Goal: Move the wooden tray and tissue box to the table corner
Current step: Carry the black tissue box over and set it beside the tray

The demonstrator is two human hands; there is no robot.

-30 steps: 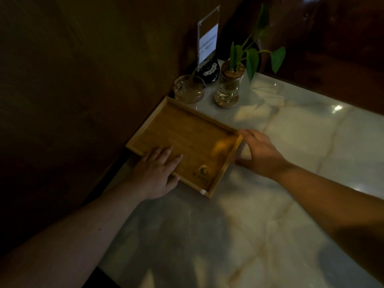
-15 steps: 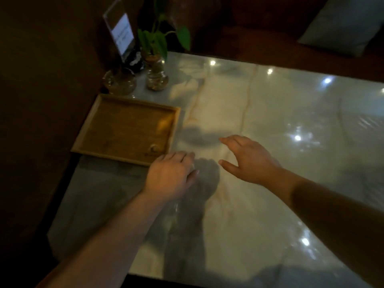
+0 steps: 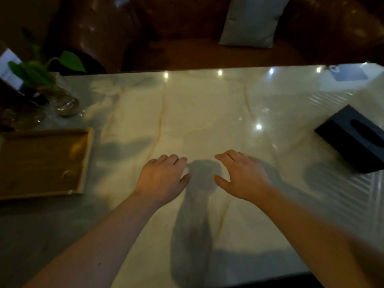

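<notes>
The wooden tray (image 3: 41, 161) lies flat at the left edge of the marble table (image 3: 207, 113), near the far-left corner, with nothing in it. The tissue box (image 3: 353, 140), dark with an oval slot on top, sits at the right edge of the view, partly cut off. My left hand (image 3: 162, 179) and my right hand (image 3: 243, 175) hover side by side over the middle of the table, palms down, fingers loosely spread, holding nothing. Both hands are well apart from the tray and from the box.
A glass vase with a green plant (image 3: 60, 96), a glass ashtray (image 3: 20, 119) and an upright sign holder (image 3: 9, 69) crowd the far-left corner behind the tray. A brown leather sofa (image 3: 187, 38) with a pale cushion (image 3: 251, 19) runs along the table's far side.
Both hands have let go of the tray and moved right to the table's middle. My view has swung right, bringing the tissue box into sight. The tray stays by the corner.
</notes>
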